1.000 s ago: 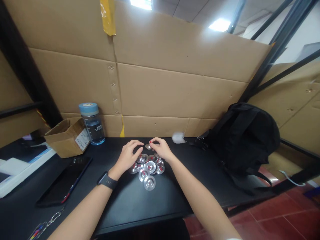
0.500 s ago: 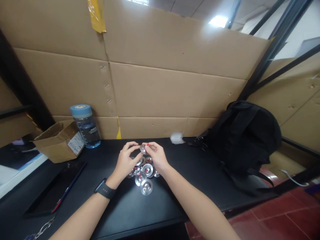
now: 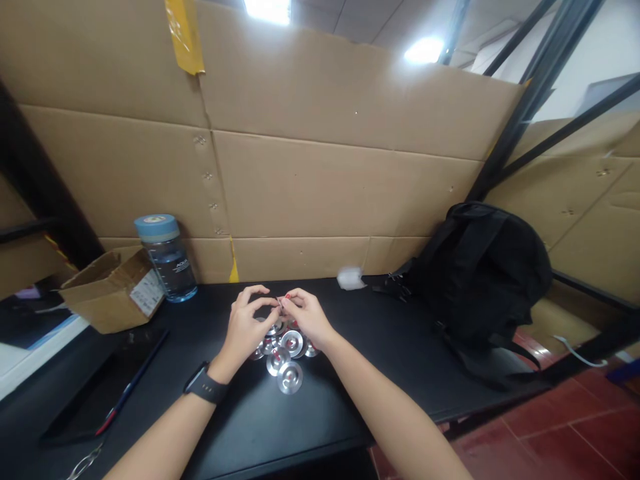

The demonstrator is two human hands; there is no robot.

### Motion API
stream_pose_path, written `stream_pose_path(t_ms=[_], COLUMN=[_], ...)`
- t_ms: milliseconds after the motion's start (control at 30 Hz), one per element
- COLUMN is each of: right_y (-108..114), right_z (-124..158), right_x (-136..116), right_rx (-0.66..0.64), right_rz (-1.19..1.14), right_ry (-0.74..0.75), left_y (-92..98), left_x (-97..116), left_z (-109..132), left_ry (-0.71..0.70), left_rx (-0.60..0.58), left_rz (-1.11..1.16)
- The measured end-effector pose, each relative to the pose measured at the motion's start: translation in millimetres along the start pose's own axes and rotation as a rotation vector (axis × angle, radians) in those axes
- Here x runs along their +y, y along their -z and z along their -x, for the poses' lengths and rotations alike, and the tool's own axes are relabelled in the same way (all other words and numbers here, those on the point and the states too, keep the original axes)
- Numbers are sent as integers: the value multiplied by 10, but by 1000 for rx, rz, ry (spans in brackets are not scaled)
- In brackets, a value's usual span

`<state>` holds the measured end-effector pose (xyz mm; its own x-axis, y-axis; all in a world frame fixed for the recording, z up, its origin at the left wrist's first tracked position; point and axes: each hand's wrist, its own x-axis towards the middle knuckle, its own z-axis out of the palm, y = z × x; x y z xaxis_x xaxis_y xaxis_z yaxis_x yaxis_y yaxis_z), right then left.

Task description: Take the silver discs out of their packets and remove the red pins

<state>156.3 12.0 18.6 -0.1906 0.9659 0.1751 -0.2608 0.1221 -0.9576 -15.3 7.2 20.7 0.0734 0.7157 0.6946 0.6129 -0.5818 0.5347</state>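
A small pile of several round silver metal discs (image 3: 285,360) with red centres lies on the black table (image 3: 320,413). Just above the pile, my left hand (image 3: 247,328) and my right hand (image 3: 305,319) meet fingertip to fingertip. Between them they pinch one small disc (image 3: 279,303), seen almost edge-on and mostly hidden by the fingers. A dark watch (image 3: 203,385) sits on my left wrist.
A blue-capped water bottle (image 3: 167,259) and an open cardboard box (image 3: 113,288) stand at the back left. A dark tablet with a pen (image 3: 105,400) lies front left. A black backpack (image 3: 480,280) fills the right side, a white wad (image 3: 350,278) beside it. Cardboard walls stand behind.
My right hand lifted one disc off the far side of the pile. My left hand came up to meet it, and both now pinch the disc above the pile.
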Motion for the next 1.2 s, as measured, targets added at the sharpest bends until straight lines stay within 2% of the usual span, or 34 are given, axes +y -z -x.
stream_pose_path(t_ms=[233, 367, 467, 567, 633, 767, 900, 1067, 1200], right_y=[12, 155, 445, 847, 1105, 1407, 1366, 1123, 1046], right_z=[78, -11, -127, -185, -180, -137, -121, -130, -155], right_x=[-144, -181, -202, -235, -249, -251, -285, -279, -189], right_rx=[-122, -130, -56, 12, 1, -10, -49, -244, -227], right_rz=[59, 157, 393, 770, 1066, 1184, 1224, 1202, 1258], right_ry=[20, 92, 167, 219, 150, 49, 69, 196, 186], left_y=[81, 128, 178, 251, 297, 333, 309, 280, 256], left_x=[65, -44, -257, -529, -697, -905, -902, -735, -614], left_z=[-40, -94, -133, -140, -127, -90, -88, -125, -143], left_ry=[-37, -35, 6, 72, 117, 148, 144, 171, 154], left_rx=[-21, -40, -64, -115, -166, -264, -266, -226, -220], left_rz=[-69, -123, -192, -301, -376, -450, -431, -357, -286])
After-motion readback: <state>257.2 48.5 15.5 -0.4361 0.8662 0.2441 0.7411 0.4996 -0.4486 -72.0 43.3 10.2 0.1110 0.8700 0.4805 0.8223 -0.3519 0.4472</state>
